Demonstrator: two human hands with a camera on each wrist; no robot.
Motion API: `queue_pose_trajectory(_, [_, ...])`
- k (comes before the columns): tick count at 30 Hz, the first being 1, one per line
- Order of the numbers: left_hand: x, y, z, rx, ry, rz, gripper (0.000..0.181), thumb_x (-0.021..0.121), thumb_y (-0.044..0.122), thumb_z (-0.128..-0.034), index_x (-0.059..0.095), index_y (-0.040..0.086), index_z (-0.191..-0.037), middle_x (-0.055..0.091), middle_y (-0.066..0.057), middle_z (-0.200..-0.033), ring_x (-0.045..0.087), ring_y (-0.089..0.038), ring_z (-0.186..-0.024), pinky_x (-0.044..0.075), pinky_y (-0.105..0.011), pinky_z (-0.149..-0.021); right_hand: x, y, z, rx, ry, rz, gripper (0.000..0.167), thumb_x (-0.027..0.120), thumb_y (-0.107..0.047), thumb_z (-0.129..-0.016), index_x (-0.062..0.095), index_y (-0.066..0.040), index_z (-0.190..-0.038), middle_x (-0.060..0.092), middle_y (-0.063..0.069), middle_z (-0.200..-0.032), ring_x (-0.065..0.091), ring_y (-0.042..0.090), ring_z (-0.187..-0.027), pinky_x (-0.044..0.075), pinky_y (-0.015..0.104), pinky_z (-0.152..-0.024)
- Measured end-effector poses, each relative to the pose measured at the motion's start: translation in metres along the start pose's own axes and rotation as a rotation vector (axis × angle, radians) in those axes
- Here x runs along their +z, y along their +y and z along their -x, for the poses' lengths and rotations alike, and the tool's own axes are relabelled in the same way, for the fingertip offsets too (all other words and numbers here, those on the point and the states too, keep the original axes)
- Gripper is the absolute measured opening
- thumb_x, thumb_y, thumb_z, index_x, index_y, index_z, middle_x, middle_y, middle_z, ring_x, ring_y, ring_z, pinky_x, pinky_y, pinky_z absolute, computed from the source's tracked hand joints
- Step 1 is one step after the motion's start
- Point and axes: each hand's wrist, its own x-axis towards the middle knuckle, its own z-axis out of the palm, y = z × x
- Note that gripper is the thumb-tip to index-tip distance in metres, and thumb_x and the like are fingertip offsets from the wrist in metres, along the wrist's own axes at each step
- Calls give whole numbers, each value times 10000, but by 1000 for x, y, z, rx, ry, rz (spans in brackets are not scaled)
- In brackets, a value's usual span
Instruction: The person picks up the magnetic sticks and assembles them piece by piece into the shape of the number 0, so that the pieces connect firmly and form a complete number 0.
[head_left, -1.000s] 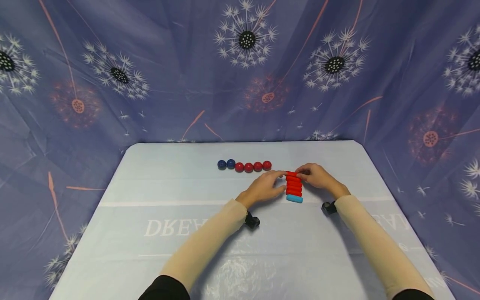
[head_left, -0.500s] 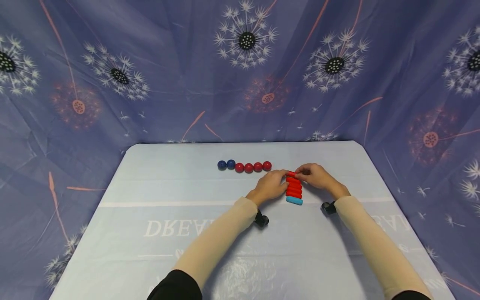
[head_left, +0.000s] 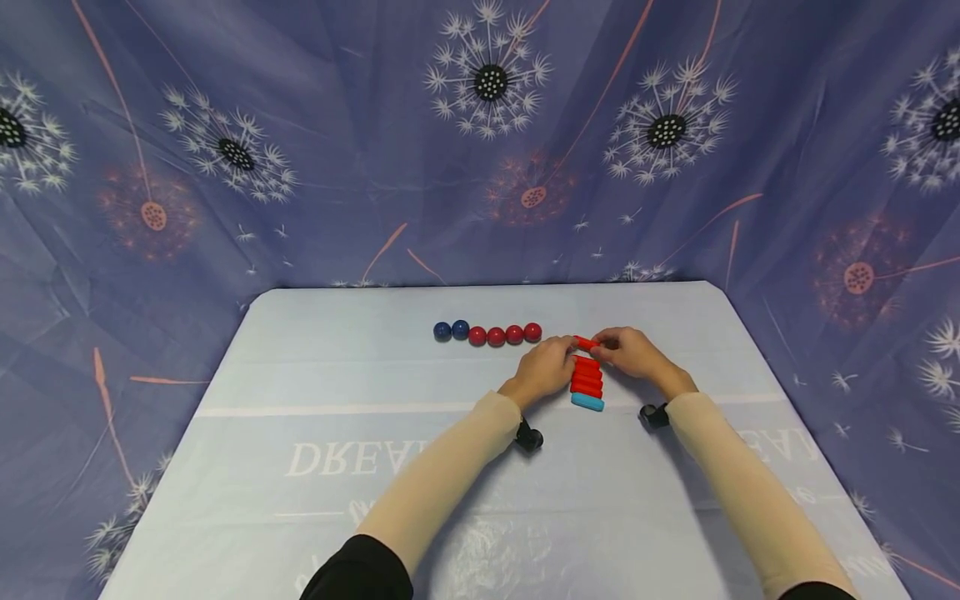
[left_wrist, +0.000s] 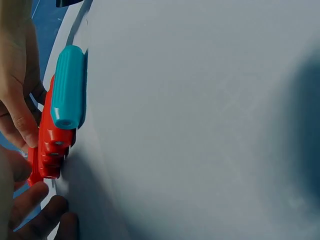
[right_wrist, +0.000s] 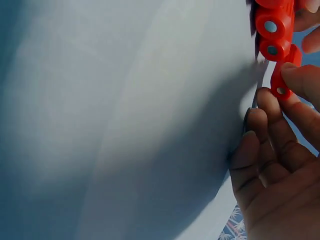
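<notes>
In the head view a row of red magnetic sticks (head_left: 587, 376) lies side by side, with a light-blue stick (head_left: 587, 402) at its near end. Just beyond the row, a single red magnetic stick (head_left: 586, 342) is angled slightly and set apart by a small gap. My right hand (head_left: 632, 351) pinches its right end between thumb and finger; the right wrist view shows this grip on the stick (right_wrist: 281, 90) and its round metal end. My left hand (head_left: 545, 367) has thumb and fingertip at the other end, partly hidden in the left wrist view.
Left of the hands, two blue balls (head_left: 452, 331) and several red balls (head_left: 496, 337) form a line near the back of the white-covered table (head_left: 300, 358). A purple dandelion-print cloth (head_left: 337, 167) hangs behind and beside the table.
My left hand has moved right and closed in on the far red stick. That stick has shifted away from the row, opening a gap. My right hand has stayed nearly still.
</notes>
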Motion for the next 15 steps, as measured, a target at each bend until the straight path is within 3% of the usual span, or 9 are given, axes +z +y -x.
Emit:
queue_pose_trajectory(7, [-6,-3,9,29,99,35,375,611,236,-1032,614,186,-1404,717,-10,-1201,685,-140,-1007,591,-308,-821,0,-9,10,14,56,-39,299,710,-213,-984,717,-9,-1203,730,146,-1060,632,265,-913,533,397,-817])
queue_pose_trajectory(11, [-11,-7,17,80,167,65,348,637,259,-1029,650,204,-1373,728,-14,-1216,694,-152,-1063,595,-330,-862,1,-21,15,-7,81,-61,320,708,-246,-990,715,-42,-1236,729,149,-1155,656,306,-1014,546,479,-890])
queue_pose_trajectory(15, [-13,-15,29,87,232,110,329,656,265,-1022,669,217,-1347,695,-3,-1273,677,-149,-1095,585,-337,-901,6,-35,19,-52,84,-89,316,711,-262,-989,718,-49,-1222,725,134,-1161,652,276,-993,544,477,-888])
